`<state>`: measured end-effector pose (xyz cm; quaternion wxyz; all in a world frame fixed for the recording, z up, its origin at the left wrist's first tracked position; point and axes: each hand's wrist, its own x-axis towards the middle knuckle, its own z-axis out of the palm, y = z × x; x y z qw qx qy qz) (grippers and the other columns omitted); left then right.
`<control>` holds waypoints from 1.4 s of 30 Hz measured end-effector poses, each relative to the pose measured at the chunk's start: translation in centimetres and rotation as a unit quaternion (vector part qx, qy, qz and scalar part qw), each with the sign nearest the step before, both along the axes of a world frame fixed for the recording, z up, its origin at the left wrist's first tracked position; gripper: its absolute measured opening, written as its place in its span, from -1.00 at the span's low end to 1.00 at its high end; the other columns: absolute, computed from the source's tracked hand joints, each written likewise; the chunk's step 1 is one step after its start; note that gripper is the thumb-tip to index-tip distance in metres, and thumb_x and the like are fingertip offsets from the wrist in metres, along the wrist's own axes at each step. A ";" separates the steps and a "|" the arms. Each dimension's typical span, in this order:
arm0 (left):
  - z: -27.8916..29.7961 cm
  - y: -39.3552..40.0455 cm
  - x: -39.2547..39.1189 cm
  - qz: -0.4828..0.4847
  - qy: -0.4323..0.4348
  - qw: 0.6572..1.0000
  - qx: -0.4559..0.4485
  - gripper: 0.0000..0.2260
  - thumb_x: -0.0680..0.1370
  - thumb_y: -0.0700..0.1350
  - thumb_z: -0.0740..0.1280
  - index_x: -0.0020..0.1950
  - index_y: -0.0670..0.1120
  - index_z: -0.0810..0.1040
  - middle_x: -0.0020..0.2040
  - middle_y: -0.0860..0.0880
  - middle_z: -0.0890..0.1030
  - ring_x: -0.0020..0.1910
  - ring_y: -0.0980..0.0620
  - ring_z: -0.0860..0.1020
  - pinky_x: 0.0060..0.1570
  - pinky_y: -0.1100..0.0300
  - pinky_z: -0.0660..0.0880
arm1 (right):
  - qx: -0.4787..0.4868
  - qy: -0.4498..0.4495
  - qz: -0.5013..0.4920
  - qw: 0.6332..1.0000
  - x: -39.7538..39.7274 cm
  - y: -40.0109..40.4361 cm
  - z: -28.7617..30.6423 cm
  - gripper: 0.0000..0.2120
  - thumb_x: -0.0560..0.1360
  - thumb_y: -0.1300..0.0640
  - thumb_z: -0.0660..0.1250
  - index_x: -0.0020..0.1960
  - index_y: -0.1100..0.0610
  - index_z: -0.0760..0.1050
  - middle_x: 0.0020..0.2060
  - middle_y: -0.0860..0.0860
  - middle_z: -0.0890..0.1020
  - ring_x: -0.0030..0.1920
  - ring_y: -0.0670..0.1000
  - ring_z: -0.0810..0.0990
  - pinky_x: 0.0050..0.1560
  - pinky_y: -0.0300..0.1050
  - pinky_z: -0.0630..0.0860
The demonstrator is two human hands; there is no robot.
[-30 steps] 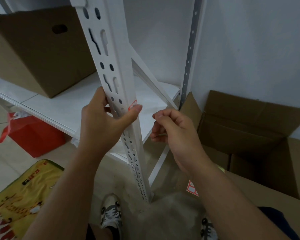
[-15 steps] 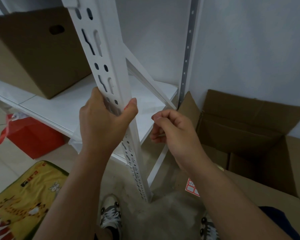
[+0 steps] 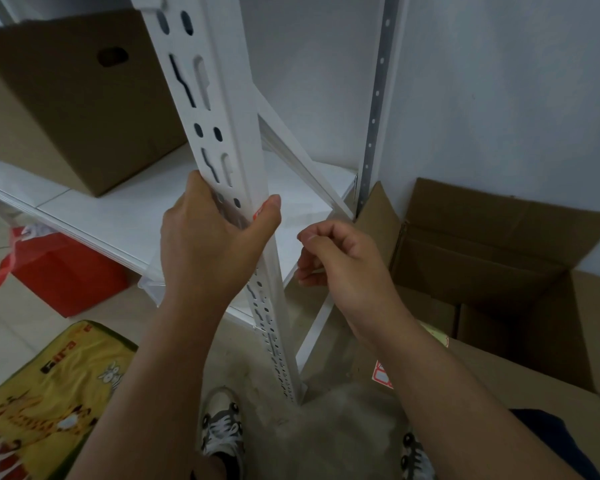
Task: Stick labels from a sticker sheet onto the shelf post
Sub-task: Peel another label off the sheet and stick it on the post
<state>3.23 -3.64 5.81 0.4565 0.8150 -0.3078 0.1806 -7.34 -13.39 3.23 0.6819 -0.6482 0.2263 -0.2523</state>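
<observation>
The white perforated shelf post runs from the top centre down to the floor. My left hand grips it at mid-height, the thumb pressing on a red-edged label at the post's right edge, so that only a sliver of the label shows. Just right of the post, my right hand hovers apart from it, fingers curled with thumb against forefinger, and I see nothing in it. The sticker sheet with red-bordered labels lies on a cardboard flap low down, partly hidden by my right forearm.
A closed cardboard box stands on the white shelf board at left. An open cardboard box sits on the floor at right. A red bag and a yellow mat lie lower left, my shoes below.
My left thumb has slid along the post's edge over the label, which was plainly visible a second ago and is now almost covered. My right hand has barely moved.
</observation>
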 end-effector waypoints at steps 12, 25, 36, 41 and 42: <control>0.4 0.5 0.0 -0.022 0.013 0.999 0.034 -0.47 0.41 0.31 0.36 0.04 -0.09 0.34 -0.17 0.05 0.45 -0.21 0.01 0.47 -0.29 0.31 0.33 | -0.011 0.006 -0.002 1.000 -0.6 -0.5 -0.1 -0.87 0.60 0.15 0.25 -0.04 0.14 0.57 -0.36 -0.03 0.61 -0.30 -0.05 0.61 -0.20 -0.19 0.62; 0.5 0.9 0.4 -0.057 0.009 0.998 0.033 -0.45 0.44 0.25 0.37 0.20 -0.15 0.43 0.07 -0.01 0.61 0.01 -0.06 0.63 -0.18 0.35 0.49 | 0.007 0.010 0.010 1.000 0.1 0.5 -0.1 -0.86 0.59 0.17 0.26 -0.02 0.20 0.56 -0.36 0.00 0.60 -0.35 -0.09 0.59 -0.20 -0.16 0.60; 0.9 2.1 0.9 -0.128 0.047 0.989 0.049 -0.38 0.32 0.32 0.31 0.21 -0.07 0.42 0.04 0.18 0.50 0.01 0.15 0.53 -0.26 0.51 0.40 | 0.002 0.015 0.011 1.000 0.4 0.8 -0.1 -0.88 0.59 0.19 0.25 -0.04 0.18 0.56 -0.35 0.03 0.60 -0.32 -0.03 0.60 -0.18 -0.13 0.60; 0.8 2.1 1.2 -0.149 0.052 0.987 0.040 -0.35 0.31 0.34 0.31 0.24 -0.04 0.41 0.04 0.21 0.51 -0.01 0.19 0.53 -0.20 0.48 0.41 | 0.003 0.008 0.012 1.000 0.6 1.1 -0.2 -0.87 0.59 0.18 0.26 -0.04 0.20 0.55 -0.38 0.01 0.59 -0.33 -0.04 0.59 -0.20 -0.14 0.60; 0.8 2.2 1.2 -0.155 0.059 0.985 0.038 -0.35 0.29 0.34 0.31 0.24 -0.02 0.40 0.02 0.24 0.50 -0.05 0.23 0.53 -0.22 0.50 0.43 | 0.002 0.009 0.013 1.000 0.6 1.1 -0.2 -0.87 0.59 0.17 0.26 -0.05 0.20 0.55 -0.38 0.01 0.59 -0.33 -0.04 0.59 -0.20 -0.15 0.60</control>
